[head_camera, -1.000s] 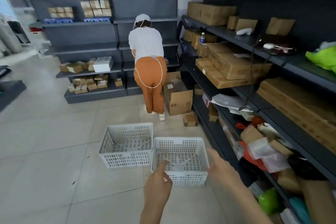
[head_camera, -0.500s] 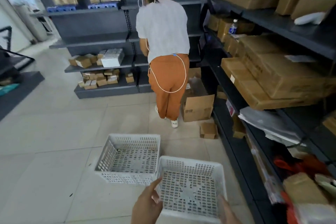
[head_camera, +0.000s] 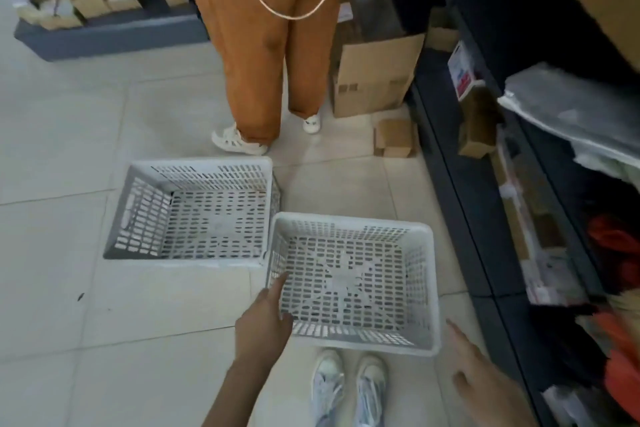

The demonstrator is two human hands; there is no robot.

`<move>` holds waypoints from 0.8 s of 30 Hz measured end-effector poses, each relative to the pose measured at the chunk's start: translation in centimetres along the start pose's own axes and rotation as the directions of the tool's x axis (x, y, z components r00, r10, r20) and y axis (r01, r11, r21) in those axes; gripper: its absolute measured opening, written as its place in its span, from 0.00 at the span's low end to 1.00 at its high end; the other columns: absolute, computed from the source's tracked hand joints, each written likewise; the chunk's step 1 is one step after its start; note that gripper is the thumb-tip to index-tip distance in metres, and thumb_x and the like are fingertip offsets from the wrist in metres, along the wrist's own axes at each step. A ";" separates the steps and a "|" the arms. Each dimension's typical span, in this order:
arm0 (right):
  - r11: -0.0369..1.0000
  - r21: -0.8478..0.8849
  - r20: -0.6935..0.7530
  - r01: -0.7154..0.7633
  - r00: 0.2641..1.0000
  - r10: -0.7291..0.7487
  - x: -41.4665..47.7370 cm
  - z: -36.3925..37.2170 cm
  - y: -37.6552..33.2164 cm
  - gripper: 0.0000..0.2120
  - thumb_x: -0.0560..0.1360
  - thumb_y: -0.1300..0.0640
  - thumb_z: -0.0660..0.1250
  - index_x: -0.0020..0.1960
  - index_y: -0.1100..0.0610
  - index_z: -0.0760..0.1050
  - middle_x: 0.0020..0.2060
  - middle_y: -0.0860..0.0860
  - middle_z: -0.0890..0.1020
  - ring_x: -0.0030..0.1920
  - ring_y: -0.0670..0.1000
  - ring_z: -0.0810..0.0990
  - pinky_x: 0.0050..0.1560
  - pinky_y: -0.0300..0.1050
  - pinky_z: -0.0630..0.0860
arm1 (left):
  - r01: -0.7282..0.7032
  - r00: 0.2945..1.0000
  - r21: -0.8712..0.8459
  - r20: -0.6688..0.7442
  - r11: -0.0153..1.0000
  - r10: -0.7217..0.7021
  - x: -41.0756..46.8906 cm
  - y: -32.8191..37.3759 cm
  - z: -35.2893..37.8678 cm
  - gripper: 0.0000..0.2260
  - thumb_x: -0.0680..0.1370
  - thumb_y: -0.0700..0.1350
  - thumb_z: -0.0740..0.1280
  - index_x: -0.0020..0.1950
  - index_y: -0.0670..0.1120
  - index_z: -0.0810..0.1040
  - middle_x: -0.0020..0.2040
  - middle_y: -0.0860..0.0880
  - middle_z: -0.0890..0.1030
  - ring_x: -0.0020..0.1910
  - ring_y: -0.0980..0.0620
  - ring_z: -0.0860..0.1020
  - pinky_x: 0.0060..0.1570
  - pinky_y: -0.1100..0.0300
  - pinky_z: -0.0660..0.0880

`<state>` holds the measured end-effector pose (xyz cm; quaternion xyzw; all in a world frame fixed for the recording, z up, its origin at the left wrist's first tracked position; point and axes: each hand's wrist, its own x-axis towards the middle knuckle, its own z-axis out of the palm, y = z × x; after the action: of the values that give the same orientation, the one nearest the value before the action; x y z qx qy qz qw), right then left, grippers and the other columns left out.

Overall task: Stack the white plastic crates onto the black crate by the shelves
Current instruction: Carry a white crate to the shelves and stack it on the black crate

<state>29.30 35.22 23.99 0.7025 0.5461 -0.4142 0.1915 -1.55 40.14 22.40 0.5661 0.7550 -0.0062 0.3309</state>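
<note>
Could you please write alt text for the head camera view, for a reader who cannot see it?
Two hands reach down to the nearer of two empty white crates on a tiled floor: left hand at its left wall, right hand just off its right corner.

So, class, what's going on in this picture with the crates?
A person stands over two empty white crates on the tiled floor beside dark shelves. Their left hand touches the near left corner of the nearer crate, fingers open; the right hand is open and just off its right side, not touching. The other crate sits beside it, untouched. Nothing is lifted or stacked yet, and no black crate is in view. Another person stands just beyond the crates.
</note>
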 end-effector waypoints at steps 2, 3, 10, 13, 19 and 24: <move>0.998 -0.001 -0.123 -0.070 0.990 0.069 5.9 0.0 1.3 0.35 0.77 0.58 0.57 0.76 0.42 0.43 0.62 0.51 0.74 0.43 0.49 0.76 0.36 0.42 0.69 | -0.012 1.000 0.077 -0.010 0.997 0.012 3.8 -1.4 2.6 0.30 0.75 0.44 0.62 0.75 0.56 0.57 0.60 0.47 0.76 0.54 0.44 0.78 0.46 0.53 0.75; 0.996 0.009 -0.195 -0.090 0.977 0.090 8.5 0.3 1.5 0.34 0.77 0.58 0.58 0.76 0.43 0.44 0.62 0.52 0.75 0.42 0.51 0.76 0.34 0.44 0.69 | -0.023 0.999 0.123 -0.026 0.992 0.026 5.5 -2.1 3.8 0.29 0.74 0.43 0.63 0.74 0.55 0.59 0.58 0.45 0.76 0.53 0.43 0.78 0.44 0.53 0.75; 0.989 0.103 -0.378 -0.103 0.916 0.135 23.5 4.0 3.3 0.29 0.74 0.58 0.61 0.72 0.49 0.54 0.61 0.60 0.71 0.54 0.64 0.77 0.46 0.57 0.77 | 0.023 0.995 0.355 -0.101 0.934 0.014 15.5 -8.3 12.9 0.33 0.70 0.36 0.64 0.74 0.49 0.62 0.63 0.37 0.71 0.56 0.37 0.73 0.48 0.46 0.74; 0.974 0.134 -0.339 -0.182 0.915 0.217 27.1 6.9 4.8 0.36 0.72 0.60 0.66 0.74 0.51 0.50 0.65 0.63 0.66 0.59 0.67 0.72 0.52 0.62 0.76 | 0.101 0.985 0.290 -0.164 0.952 -0.055 17.7 -11.0 15.4 0.36 0.71 0.39 0.67 0.76 0.51 0.56 0.65 0.35 0.66 0.58 0.34 0.70 0.52 0.42 0.72; 0.894 0.430 -0.384 -0.127 0.870 0.308 30.1 10.4 6.0 0.38 0.72 0.68 0.64 0.76 0.53 0.50 0.72 0.60 0.63 0.67 0.64 0.67 0.66 0.60 0.66 | 0.069 0.975 0.103 -0.216 0.992 -0.045 20.8 -15.3 17.7 0.36 0.70 0.34 0.68 0.75 0.45 0.59 0.59 0.32 0.66 0.56 0.33 0.66 0.56 0.38 0.67; 0.854 0.518 -0.379 -0.052 0.880 0.284 28.8 11.4 6.4 0.35 0.76 0.72 0.56 0.77 0.53 0.47 0.72 0.59 0.64 0.67 0.65 0.68 0.62 0.59 0.69 | 0.067 0.984 0.061 -0.167 0.996 -0.056 20.8 -14.9 18.3 0.35 0.73 0.31 0.63 0.76 0.49 0.55 0.55 0.37 0.65 0.38 0.43 0.69 0.42 0.46 0.74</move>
<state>32.66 42.41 -6.64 0.8493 0.3857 -0.3498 -0.0867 -8.26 45.50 -7.86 0.5516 0.7964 0.0054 0.2479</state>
